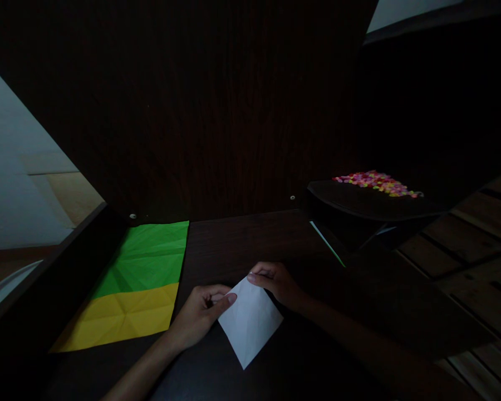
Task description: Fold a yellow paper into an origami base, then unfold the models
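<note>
A dark wooden worktop (242, 239), backed by a tall dark panel, is shown in dim light, with a plank floor seen to the right. To the left, a green sheet (146, 256) and a yellow sheet (125, 314), both already criss-crossed with creases, are laid flat and touching. At right, a dark tray (359, 203) is heaped with small multicoloured pieces (378, 182). In the centre, a white paper (250, 323), folded into a diamond, is held on the worktop at its upper corner: it is pinched from one side by the left hand (200, 314) and from the other by the right hand (278, 281), the fingers closed narrowly on the edge. The folding is judged to be at an early stage, with most creases yet to be made.
</note>
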`<state>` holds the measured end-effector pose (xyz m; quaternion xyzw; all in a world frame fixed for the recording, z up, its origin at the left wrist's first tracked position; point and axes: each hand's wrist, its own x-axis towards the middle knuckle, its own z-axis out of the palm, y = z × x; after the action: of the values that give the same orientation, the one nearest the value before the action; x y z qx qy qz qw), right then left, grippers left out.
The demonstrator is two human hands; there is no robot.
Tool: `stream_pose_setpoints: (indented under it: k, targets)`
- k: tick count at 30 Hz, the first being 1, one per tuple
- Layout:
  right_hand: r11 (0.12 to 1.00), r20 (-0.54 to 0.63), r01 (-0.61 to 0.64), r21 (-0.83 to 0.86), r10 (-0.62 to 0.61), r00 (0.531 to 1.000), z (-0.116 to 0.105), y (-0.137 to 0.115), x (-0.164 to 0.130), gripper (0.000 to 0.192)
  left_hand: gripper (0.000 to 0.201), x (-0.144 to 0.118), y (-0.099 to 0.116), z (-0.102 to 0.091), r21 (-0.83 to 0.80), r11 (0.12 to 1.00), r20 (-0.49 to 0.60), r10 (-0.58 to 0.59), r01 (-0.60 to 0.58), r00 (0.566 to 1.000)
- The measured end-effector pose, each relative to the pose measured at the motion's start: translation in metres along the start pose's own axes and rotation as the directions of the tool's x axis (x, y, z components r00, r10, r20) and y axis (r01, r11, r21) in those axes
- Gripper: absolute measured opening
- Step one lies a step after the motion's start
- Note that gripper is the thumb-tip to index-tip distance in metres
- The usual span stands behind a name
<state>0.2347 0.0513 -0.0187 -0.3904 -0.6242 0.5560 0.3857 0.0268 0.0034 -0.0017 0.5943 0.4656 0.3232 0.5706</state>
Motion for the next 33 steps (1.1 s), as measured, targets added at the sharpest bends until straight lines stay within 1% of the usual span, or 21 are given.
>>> stream_pose_setpoints:
  k: [10, 13, 17, 21, 23, 29, 33]
  targets:
    - [1.000, -0.002, 0.009, -0.009, -0.009, 1.000, 0.0000, -0.0010, 0.0011, 0.019, 0.035, -0.0014, -0.0022, -0.0004, 0.036, 0.999, 0.062, -0.029, 0.027, 0.998]
    - [1.000, 0.002, 0.011, -0.021, -0.011, 1.000, 0.0002, -0.0025, 0.0003, 0.020, 0.036, -0.0023, -0.0004, 0.0001, 0.029, 0.999, 0.062, -0.027, 0.026, 0.998]
    - [1.000, 0.009, -0.015, -0.022, 0.015, 1.000, 0.0002, -0.0012, -0.0010, 0.021, 0.036, -0.0016, 0.0004, 0.0005, -0.028, 0.999, -0.007, -0.018, 0.018, 1.000]
    - [0.995, 0.053, -0.091, 0.034, 0.089, 0.995, -0.0008, 0.0031, -0.0019, 0.023, 0.035, 0.0022, -0.0017, -0.0010, -0.120, 0.993, -0.119, -0.018, 0.003, 0.993]
    - [0.994, 0.063, -0.098, 0.047, 0.095, 0.993, -0.0013, 0.0035, -0.0023, 0.024, 0.033, 0.0038, -0.0029, -0.0024, -0.139, 0.990, -0.165, -0.019, -0.004, 0.986]
    - [0.998, 0.033, -0.058, 0.004, 0.057, 0.998, -0.0016, 0.0004, -0.0027, 0.021, 0.032, 0.0046, -0.0049, -0.0055, -0.156, 0.988, -0.217, -0.027, -0.008, 0.976]
    - [0.998, 0.049, -0.059, 0.020, 0.058, 0.997, -0.0018, -0.0004, -0.0034, 0.032, 0.034, 0.0061, -0.0059, -0.0064, -0.193, 0.981, -0.247, -0.041, -0.008, 0.968]
